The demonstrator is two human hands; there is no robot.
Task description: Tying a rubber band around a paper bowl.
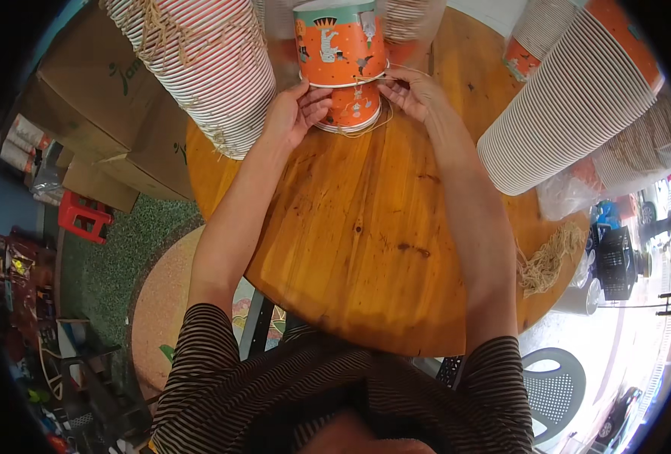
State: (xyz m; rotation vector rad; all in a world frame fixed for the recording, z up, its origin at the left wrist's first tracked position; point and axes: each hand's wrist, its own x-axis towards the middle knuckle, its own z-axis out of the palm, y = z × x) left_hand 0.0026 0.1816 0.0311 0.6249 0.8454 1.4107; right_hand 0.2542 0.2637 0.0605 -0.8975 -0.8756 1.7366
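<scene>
In front of me at the table's far side, an orange paper bucket (341, 49) with a green band and printed figures stands on a second orange paper bucket (353, 108). A thin tan string (367, 78) runs along the upper bucket's lower rim, and a loop of it hangs beside the lower one. My left hand (298, 113) is at the left of that rim, thumb against it and fingers curled beneath. On the right side, my right hand (413, 92) pinches the string between thumb and forefinger, its other fingers bent near the lower bucket.
Tall stacks of nested paper buckets, one at the left (207, 68) and one at the right (570, 98), flank my arms on the round wooden table (351, 250). A bundle of loose strings (551, 261) lies by the right edge. Cardboard boxes (116, 91) stand left.
</scene>
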